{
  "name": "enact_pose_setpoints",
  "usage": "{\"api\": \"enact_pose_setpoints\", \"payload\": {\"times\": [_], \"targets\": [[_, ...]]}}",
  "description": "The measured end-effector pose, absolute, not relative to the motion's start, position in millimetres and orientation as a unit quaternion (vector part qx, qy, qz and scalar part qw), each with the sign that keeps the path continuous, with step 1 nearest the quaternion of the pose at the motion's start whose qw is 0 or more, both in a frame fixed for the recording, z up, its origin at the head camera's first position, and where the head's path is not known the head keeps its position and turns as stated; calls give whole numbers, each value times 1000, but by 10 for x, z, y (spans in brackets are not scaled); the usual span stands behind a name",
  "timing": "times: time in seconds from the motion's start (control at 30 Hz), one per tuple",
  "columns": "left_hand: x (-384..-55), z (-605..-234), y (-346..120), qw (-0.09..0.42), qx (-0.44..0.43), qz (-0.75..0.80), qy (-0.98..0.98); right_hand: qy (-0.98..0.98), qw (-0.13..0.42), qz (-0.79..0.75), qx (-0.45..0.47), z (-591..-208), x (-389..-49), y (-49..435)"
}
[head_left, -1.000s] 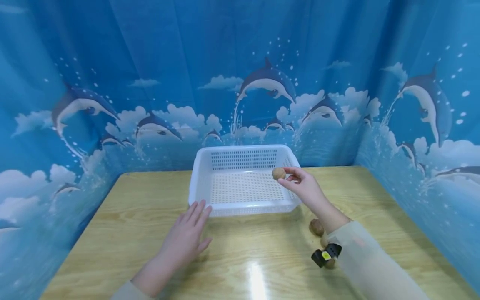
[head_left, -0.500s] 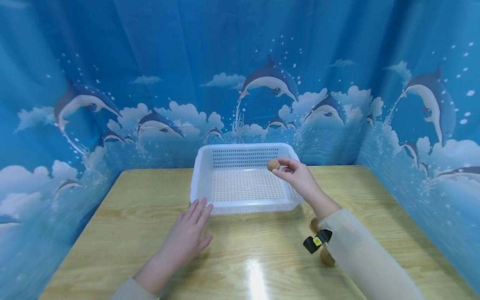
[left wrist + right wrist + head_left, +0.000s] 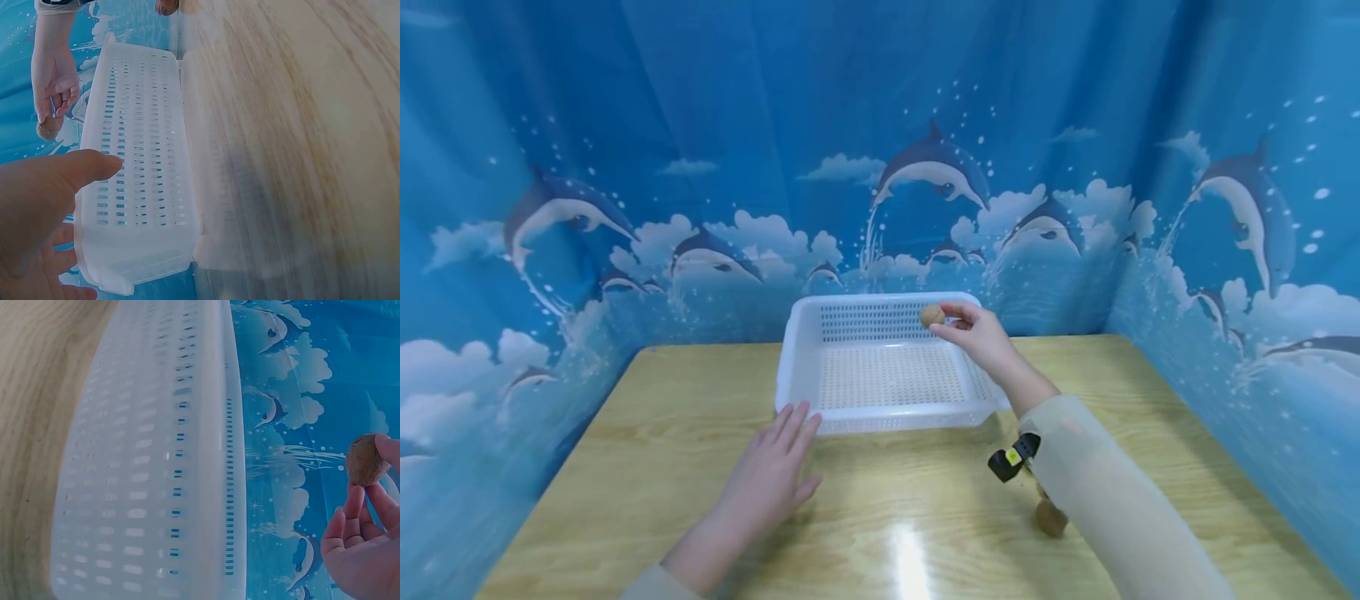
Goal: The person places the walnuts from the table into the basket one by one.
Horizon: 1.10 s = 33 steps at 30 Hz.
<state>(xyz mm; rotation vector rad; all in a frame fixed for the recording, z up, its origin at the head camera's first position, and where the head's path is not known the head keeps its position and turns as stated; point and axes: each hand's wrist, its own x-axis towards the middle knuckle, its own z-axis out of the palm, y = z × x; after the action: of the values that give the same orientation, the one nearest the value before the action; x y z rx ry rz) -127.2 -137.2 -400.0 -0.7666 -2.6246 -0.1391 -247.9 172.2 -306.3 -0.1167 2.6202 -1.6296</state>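
A walnut [image 3: 932, 315] is pinched between the thumb and fingertips of my right hand [image 3: 979, 335], above the back right part of a white plastic basket [image 3: 891, 412]. In the right wrist view the same walnut [image 3: 366, 460] shows higher than the basket's rim [image 3: 215, 450]. My left hand [image 3: 767, 471] has its fingers stretched out, with the fingertips at the basket's front left corner. The left wrist view shows its thumb [image 3: 94, 167] extended in front of the perforated wall; whether the fingers press on the rim I cannot tell.
Another walnut [image 3: 1051, 518] lies on the wooden table [image 3: 880, 492], partly under my right forearm [image 3: 1097, 483]. A black wrist device [image 3: 1013, 457] sticks out from that sleeve. Behind the table hangs a blue curtain [image 3: 737, 125] printed with dolphins.
My right hand has carried the walnut left and farther back over the basket. The forearm now covers more of the walnuts on the table. My left hand stays at the corner.
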Motion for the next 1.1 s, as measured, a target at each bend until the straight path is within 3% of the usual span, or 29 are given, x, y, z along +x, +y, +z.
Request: {"api": "enact_pose_setpoints", "payload": {"times": [1.1], "targets": [[-1277,-3935,-1446,161,-291,-66,-941,838,52,-534,-99,-2942,-3230,1516]]}}
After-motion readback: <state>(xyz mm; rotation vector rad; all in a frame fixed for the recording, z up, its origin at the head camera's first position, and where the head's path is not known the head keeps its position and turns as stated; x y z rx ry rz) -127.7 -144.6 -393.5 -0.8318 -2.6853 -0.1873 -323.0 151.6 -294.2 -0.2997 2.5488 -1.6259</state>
